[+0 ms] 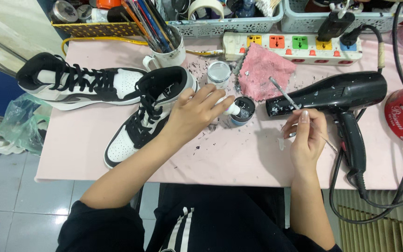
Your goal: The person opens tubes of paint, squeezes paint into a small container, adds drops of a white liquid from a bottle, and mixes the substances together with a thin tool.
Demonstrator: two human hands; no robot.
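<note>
**Paint Bottle Tipped Over a Small Jar Beside the Sneakers**

A pink tabletop (239, 158) carried everything. Two black-and-white high-top sneakers (150, 112) lay at the left, and a black hair dryer (336, 93) lay at the right, near a pink cloth (262, 74). The left hand (194, 114) had its fingers closed around a small white bottle (232, 109), tilted over a dark, open jar (243, 109) at the middle. The right hand (306, 140) pinched a thin metal-handled brush (285, 95), its tip pointing far-left toward the cloth.
</note>
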